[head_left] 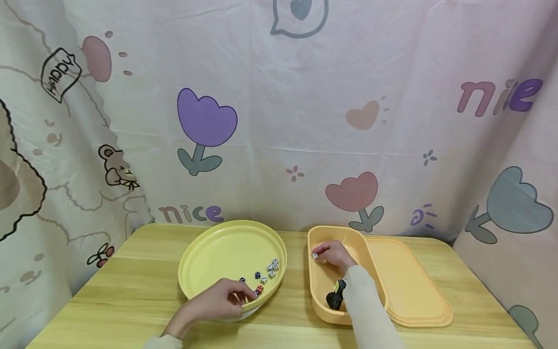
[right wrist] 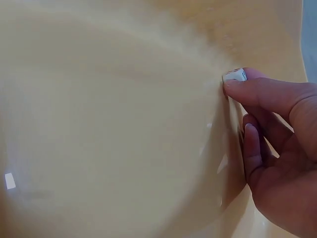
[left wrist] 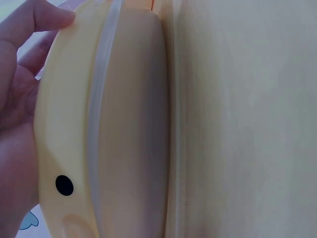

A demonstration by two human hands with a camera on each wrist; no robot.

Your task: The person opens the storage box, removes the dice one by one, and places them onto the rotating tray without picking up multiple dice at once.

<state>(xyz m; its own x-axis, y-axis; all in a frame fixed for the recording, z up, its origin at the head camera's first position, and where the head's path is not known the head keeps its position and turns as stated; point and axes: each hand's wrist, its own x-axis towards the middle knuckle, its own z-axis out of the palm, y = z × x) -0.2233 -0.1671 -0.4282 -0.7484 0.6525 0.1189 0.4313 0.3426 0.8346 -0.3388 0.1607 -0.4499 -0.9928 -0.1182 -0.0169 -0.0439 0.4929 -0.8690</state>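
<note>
My right hand (head_left: 334,253) reaches into the orange rectangular box (head_left: 322,291) and pinches a white die (right wrist: 235,75) between thumb and finger. That hand is by the box's left wall. On the left, my left hand (head_left: 220,298) leans over the near rim of the round yellow tray (head_left: 213,257). Its bent fingers are beside a dark-spotted die (head_left: 255,293) and a red die (head_left: 259,289), with the thumb apart from the index finger. In the left wrist view the tray wall hides those fingertips. Several white dice (head_left: 272,267) and dark blue dice (head_left: 257,275) lie at the tray's right side.
An orange lid (head_left: 410,281) lies flat on the wooden table (head_left: 117,291), right of the box. A black device (head_left: 335,296) with a yellow part is at my right wrist. Behind the table hangs a printed curtain (head_left: 270,121).
</note>
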